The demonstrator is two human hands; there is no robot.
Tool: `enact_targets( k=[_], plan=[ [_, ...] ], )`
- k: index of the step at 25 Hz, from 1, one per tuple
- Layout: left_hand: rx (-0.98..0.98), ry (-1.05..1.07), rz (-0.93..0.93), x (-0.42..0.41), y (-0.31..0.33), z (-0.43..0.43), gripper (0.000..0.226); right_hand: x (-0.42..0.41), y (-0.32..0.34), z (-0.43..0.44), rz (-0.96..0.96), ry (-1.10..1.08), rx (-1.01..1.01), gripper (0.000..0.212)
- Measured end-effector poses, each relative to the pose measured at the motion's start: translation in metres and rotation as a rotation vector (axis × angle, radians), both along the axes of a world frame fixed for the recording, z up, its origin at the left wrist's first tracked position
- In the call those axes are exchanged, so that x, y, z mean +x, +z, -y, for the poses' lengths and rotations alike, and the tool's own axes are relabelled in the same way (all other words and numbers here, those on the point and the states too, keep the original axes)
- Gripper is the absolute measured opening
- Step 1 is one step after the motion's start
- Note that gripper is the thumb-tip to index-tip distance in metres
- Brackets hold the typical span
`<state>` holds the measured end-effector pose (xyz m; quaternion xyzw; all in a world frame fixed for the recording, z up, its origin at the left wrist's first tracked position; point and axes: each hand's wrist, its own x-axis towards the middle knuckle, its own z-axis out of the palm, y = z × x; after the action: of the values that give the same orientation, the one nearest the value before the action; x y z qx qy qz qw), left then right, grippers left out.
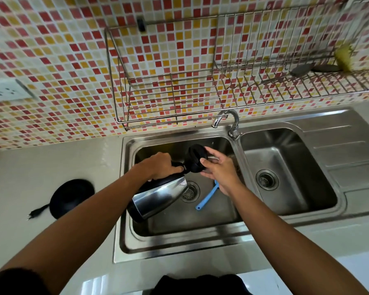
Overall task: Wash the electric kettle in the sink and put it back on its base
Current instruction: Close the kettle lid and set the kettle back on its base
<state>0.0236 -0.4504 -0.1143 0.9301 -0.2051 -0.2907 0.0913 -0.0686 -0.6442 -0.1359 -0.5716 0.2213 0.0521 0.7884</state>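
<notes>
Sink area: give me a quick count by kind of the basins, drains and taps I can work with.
Basins: 2, left and right
Drains: 2, left and right
Taps: 1
Total: 5

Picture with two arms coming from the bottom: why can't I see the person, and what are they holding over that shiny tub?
The camera sits on the person's head and looks down, so you see only their arms. The shiny tub is a metal sink with two bowls. The left hand grips the handle of an electric kettle, tipped over the left bowl. The right hand touches the kettle's open black lid. A blue brush lies in that bowl, partly hidden by the hand. No water is visible coming from the tap. On the counter to the left sits the kettle's round black base with its plug lying loose. A wire rack hangs on the tiled wall.
</notes>
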Motion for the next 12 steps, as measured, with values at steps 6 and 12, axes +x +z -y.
enact_targets(
  k=[6, 12],
  plan=[
    [0.113, -0.055, -0.049, 0.006, 0.010, 0.022, 0.056, -0.001, -0.005, -0.005, 0.012, -0.057, -0.046, 0.051],
    [0.150, -0.080, -0.048, 0.006, 0.003, 0.035, 0.048, -0.006, -0.015, 0.002, -0.018, -0.106, -0.043, 0.050]
  ],
)
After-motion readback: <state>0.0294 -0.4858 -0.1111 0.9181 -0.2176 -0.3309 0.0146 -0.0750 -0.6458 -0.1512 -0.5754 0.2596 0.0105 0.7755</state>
